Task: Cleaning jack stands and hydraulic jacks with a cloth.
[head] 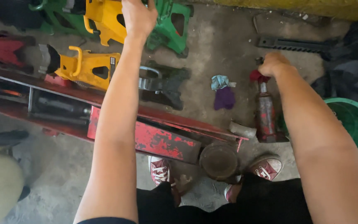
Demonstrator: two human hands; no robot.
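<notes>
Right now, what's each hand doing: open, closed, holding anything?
Left hand: closed on the yellow jack stand.
Right hand: closed over the top of the red bottle jack.

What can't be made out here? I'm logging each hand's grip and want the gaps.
Head view only:
- Left hand: fingers cut off by the top edge, on the yellow jack stand.
- Right hand: fist covers the red bottle jack top; grip unseen.
- Green bucket: inside hidden by the right forearm.
</notes>
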